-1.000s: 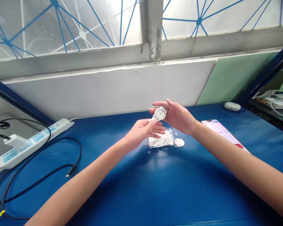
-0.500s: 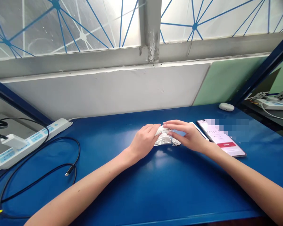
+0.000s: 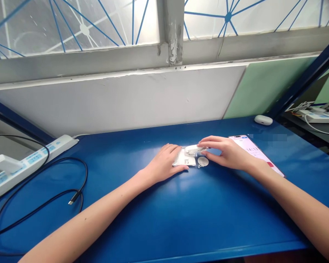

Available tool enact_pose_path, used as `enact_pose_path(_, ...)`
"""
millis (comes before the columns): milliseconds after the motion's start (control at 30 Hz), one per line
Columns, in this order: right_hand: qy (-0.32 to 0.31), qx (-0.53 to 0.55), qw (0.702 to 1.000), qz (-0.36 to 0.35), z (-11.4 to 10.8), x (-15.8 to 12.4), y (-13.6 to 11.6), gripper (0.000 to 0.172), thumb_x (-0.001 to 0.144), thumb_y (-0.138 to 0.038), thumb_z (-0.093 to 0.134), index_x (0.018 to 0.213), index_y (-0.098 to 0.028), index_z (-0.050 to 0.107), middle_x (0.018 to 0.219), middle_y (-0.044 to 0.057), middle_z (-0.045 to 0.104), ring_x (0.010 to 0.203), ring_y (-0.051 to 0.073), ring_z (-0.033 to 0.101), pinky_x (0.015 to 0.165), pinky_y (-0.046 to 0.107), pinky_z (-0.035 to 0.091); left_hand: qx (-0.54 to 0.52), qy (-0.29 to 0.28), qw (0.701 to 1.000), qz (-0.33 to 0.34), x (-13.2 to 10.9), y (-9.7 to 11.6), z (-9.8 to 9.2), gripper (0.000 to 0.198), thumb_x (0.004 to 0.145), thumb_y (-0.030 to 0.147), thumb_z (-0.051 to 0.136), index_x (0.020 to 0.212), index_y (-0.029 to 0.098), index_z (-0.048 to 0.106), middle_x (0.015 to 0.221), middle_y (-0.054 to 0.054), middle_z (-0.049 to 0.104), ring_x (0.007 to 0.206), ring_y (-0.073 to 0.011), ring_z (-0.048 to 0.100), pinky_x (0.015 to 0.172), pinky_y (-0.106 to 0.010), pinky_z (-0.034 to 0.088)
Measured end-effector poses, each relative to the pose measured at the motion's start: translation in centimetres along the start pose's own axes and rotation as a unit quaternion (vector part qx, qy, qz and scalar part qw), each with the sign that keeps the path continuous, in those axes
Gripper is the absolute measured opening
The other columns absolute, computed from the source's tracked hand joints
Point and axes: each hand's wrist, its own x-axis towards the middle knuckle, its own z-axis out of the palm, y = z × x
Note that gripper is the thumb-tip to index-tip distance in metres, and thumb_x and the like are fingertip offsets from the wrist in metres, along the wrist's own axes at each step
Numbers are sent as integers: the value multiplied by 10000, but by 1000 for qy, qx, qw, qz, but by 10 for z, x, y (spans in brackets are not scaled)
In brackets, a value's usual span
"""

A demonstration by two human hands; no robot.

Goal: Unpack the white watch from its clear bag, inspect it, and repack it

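Observation:
My left hand [image 3: 166, 164] grips the left side of a flat, clear plastic packet [image 3: 185, 160] with a white insert and a small printed square. Its thumb lies along the near edge and its fingers rest over the far side. From the right, my right hand [image 3: 222, 152] pinches a small white bundle [image 3: 193, 149] between thumb and fingers. This bundle sits over the packet's far right part; its exact kind is not clear. A round white disc [image 3: 203, 161] lies on the blue table just below my right fingertips.
A phone [image 3: 259, 153] showing a timer lies partly behind my right wrist. A white rounded case [image 3: 263, 120] stands at the back right. On the left are a white power strip [image 3: 34, 159] and a looped black cable [image 3: 83, 171]. A wall borders the table's far side.
The silvery surface between my hands is out of sight; the white insert, bundle and round disc now show. My left thumb has extended along the packet. The view has shifted slightly.

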Motion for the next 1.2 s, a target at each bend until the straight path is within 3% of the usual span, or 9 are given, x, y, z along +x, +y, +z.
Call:
enact_pose_path(133,-10,2,1000,17,-6,-1,3,241,887,-263,598,1097,-246,716,1108,67,719,935,236,704,796,351,570,5,19,1000,-9,-2,1,-1,549,852,521,681,1247,159,559,1245,-158,618,1160,-326,554,979,-480,473)
enact_pose_path(433,-1,13,998,63,-14,-5,22,221,834,-261,624,1026,-238,731,1042,58,741,843,232,704,747,364,576,15,49,998,-28,-5,3,4,475,968,479,513,1313,152,512,1252,-156,594,1158,-302,543,982,-477,483)
enact_pose_path(567,8,37,997,70,-6,-4,20,223,830,-278,648,1029,-227,734,1028,58,752,827,228,714,754,367,591,24,56,998,-29,-6,1,5,510,973,471,506,1357,138,467,1291,-164,574,1202,-310,516,1012,-496,460)
enact_pose_path(700,34,80,993,75,10,-3,12,240,853,-308,651,1061,-218,727,1113,66,745,948,241,718,837,379,599,16,62,998,-21,-6,1,5,491,974,447,510,1348,131,473,1285,-168,570,1187,-306,523,1007,-486,465)
enact_pose_path(1033,-39,20,998,42,22,-7,8,253,904,-313,609,1121,-278,734,1188,55,727,1063,267,694,911,421,571,-11,26,999,-17,-5,3,0,460,940,445,573,1287,146,523,1277,-165,571,1197,-307,527,1002,-464,471)
enact_pose_path(1200,-65,-30,997,33,14,-7,11,278,919,-317,582,1159,-323,722,1260,46,687,992,273,713,825,417,588,-13,25,999,-19,-5,4,0,434,943,440,569,1294,190,521,1291,-149,576,1195,-306,536,1001,-485,469)
